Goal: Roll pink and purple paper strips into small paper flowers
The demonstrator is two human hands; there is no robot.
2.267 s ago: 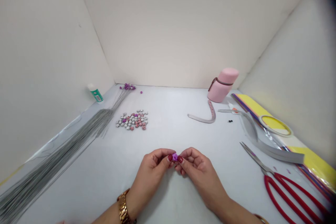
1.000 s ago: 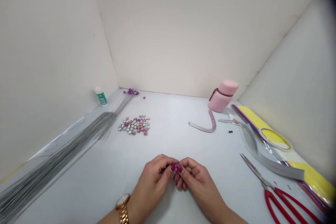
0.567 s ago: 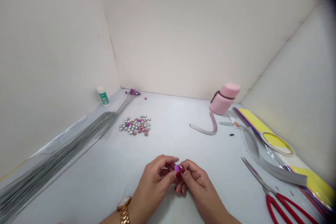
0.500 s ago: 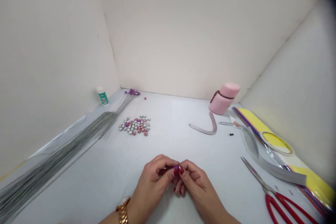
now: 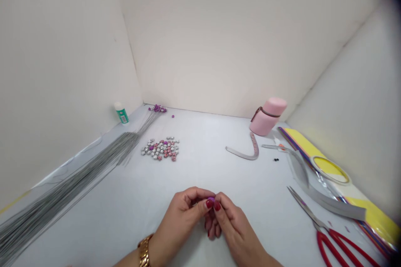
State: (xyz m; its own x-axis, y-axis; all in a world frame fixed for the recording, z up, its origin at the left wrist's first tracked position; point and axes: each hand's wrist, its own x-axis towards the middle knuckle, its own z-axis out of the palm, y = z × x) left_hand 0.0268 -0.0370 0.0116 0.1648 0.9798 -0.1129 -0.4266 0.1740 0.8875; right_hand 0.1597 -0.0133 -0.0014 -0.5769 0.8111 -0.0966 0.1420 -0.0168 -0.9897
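Observation:
A small purple paper star (image 5: 211, 199) is pinched between the fingertips of both hands, close to the front of the white table. My left hand (image 5: 188, 210), with a gold watch on its wrist, holds it from the left by thumb and index finger. From the other side, my right hand (image 5: 233, 221) grips it with thumb tip and curled fingers. The fingers cover most of the star. Beyond the hands lies a pile of small paper stars (image 5: 161, 149) in silver, pink and purple.
Left are a bundle of grey wires (image 5: 78, 179), purple stars (image 5: 157, 109) at its far end, and a glue stick (image 5: 121, 113). Right are a pink flask (image 5: 268, 117), curled paper strips (image 5: 241, 155), red-handled scissors (image 5: 322, 225), a tape roll (image 5: 330, 171) and coloured sheets (image 5: 369, 212).
Both hands have shifted slightly and turned a little, so more of the purple star shows above the thumbs. The things on the table have stayed in place.

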